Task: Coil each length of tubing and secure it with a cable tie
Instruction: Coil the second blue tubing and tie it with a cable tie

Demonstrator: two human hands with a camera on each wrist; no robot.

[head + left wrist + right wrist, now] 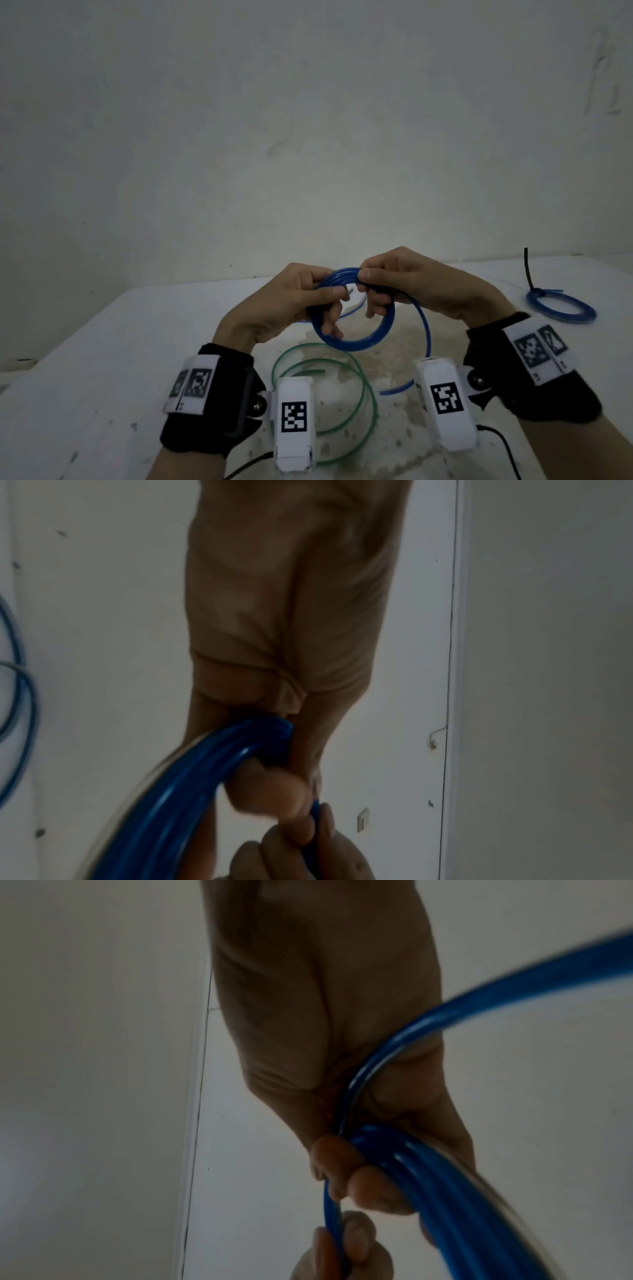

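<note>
Both hands hold a coil of blue tubing (356, 342) upright above the table. My left hand (301, 301) grips the coil's left side, thumb over the strands, and the coil (178, 785) runs through its fingers. My right hand (394, 284) grips the top right of the coil (421, 1177). A loose tail of the blue tubing (424, 329) curves down from the right hand to the table. The blue strand (479, 996) passes across the right palm. No cable tie shows on this coil.
Loose green tubing (342, 387) lies in loops on the white table (102, 377) under my wrists. At the far right lies a finished blue coil (561, 308) bound with a black cable tie (529, 270). A wall stands behind the table.
</note>
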